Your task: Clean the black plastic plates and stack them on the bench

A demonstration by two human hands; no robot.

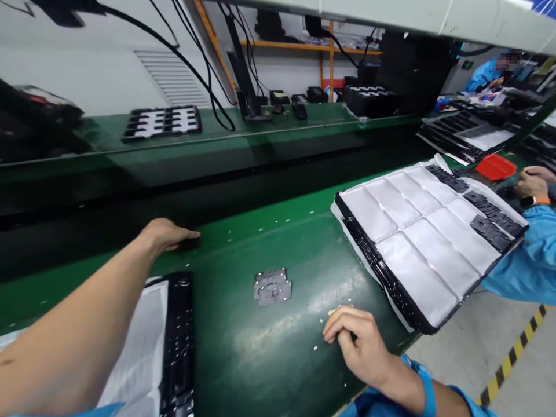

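My left hand (167, 234) reaches forward to the far edge of the green worktop (260, 347), fingers curled down over a small dark object I cannot make out. My right hand (360, 341) rests near the front edge with its fingers curled under; what they hold, if anything, is hidden. Between the hands lies a small grey metal part (272, 286), flat on the worktop and touched by neither hand. A black tray (179, 341) with white sheet material sits under my left forearm.
A large black tray stack (428, 237) topped with white pouches and rows of dark parts lies at the right. A co-worker's hand (533, 184) with an orange watch band rests beside a red bin (495, 166). A conveyor channel runs behind, with another tray (163, 122) beyond.
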